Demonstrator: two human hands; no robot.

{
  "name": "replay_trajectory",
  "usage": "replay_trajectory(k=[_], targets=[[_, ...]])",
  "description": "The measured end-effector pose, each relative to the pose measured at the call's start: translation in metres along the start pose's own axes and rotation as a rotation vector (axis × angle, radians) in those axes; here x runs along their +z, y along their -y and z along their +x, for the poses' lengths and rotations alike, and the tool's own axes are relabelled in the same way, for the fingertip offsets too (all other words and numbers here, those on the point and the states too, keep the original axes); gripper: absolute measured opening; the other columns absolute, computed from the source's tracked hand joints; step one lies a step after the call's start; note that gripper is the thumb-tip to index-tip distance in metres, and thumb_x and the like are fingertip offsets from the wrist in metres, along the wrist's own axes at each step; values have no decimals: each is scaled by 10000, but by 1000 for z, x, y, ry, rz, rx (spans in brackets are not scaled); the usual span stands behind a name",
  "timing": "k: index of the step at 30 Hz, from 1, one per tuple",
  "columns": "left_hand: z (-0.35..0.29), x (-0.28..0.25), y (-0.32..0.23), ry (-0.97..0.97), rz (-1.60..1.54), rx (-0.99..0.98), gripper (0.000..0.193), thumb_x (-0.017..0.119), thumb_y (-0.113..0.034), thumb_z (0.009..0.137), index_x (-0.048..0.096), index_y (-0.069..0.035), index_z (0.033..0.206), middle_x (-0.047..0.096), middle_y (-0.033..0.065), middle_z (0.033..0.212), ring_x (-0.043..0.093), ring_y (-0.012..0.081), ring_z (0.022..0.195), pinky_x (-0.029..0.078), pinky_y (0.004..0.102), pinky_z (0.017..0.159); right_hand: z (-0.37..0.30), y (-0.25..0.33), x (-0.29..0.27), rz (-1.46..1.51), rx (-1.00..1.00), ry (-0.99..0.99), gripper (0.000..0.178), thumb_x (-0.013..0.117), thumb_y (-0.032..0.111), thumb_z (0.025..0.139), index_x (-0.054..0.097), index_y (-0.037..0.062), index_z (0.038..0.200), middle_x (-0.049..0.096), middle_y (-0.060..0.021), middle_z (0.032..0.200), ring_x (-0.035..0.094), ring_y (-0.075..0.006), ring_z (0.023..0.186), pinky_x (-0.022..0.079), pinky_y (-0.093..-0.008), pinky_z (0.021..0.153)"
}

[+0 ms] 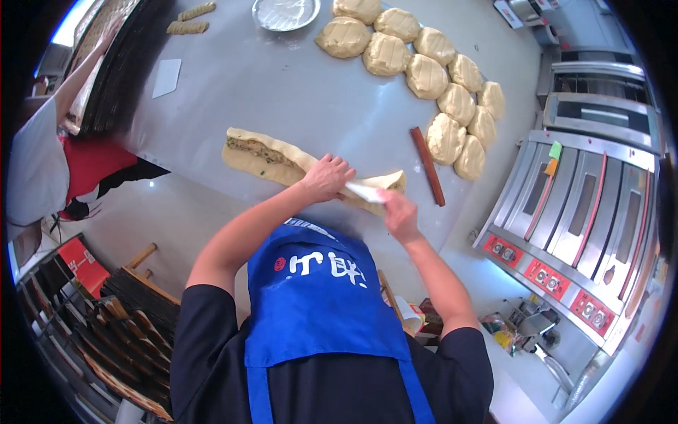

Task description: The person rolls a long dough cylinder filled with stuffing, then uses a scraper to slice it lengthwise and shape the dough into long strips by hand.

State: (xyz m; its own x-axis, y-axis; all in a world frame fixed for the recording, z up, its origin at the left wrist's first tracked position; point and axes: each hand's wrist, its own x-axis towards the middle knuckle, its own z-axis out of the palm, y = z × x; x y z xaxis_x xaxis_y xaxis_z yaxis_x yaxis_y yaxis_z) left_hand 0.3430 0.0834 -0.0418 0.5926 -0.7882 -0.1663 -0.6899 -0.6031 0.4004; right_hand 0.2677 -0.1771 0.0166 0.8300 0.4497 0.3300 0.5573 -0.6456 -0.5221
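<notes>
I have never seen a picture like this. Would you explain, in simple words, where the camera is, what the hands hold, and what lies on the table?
There is no machine: one person in a blue apron works bare-handed. The picture comes from a fisheye camera worn on that person's head, looking down, so straight edges bend near the rim. The left hand rests on a long strip of pale dough with green-flecked filling; the right hand holds a blurred, flat white tool. On the grey table lie rounded pale dough pieces, a reddish-brown rod and a round silver dish.
</notes>
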Motion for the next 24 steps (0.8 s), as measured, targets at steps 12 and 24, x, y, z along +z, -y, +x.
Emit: replay_trajectory(k=[12,24], targets=[[21,9,-15,24,-63,-104,630,898,-479,841,653,-108,1288,684,107,1167,652,308,1183,508,455,993,64,-163,-7,189,634,783,311,751,244,996,675,-21,1142,738,-290,1102,740,-436,1061,542,-522,864],[49,31,-58,-85,41,193,585,750,-127,893,614,-138,1461,678,84,1155,658,286,1160,520,437,993,-74,-23,-46,-130,781,-243,129,649,45,1056,685,15,1177,781,-213,1030,757,-445,901,606,-494,755]])
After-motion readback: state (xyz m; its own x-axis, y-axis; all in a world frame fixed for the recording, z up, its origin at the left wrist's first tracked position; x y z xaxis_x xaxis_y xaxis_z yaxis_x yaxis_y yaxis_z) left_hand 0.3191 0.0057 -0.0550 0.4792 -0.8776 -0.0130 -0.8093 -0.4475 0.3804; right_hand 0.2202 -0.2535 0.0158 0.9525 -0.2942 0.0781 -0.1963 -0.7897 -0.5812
